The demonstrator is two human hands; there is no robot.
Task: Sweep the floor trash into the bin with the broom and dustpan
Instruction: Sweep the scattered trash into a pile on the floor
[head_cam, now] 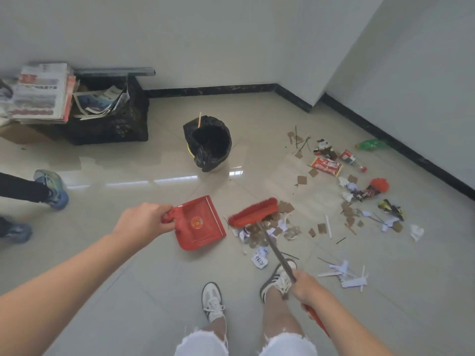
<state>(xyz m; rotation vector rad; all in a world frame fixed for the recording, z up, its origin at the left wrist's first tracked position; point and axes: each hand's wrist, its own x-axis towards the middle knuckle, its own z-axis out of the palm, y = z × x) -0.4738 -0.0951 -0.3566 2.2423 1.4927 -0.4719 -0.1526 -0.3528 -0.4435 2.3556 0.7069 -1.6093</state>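
Observation:
My left hand (pixel 144 219) grips the handle of a red dustpan (pixel 203 224), whose open lip faces right, close to the floor. My right hand (pixel 307 286) grips the metal shaft of a red broom; its head (pixel 253 211) sits just right of the dustpan, against a small heap of paper and cardboard scraps (pixel 270 232). More trash (pixel 359 196) lies scattered to the right: wrappers, a can, a green bottle, white paper bits. The bin (pixel 208 142), lined with a black bag, stands beyond the dustpan with a stick poking out.
A black crate (pixel 113 124) with stacked newspapers (pixel 41 93) stands at the back left. Another person's shoes (pixel 52 186) are at the left edge. My own feet (pixel 213 301) are below the dustpan. Walls with dark skirting (pixel 385 134) close the back and right.

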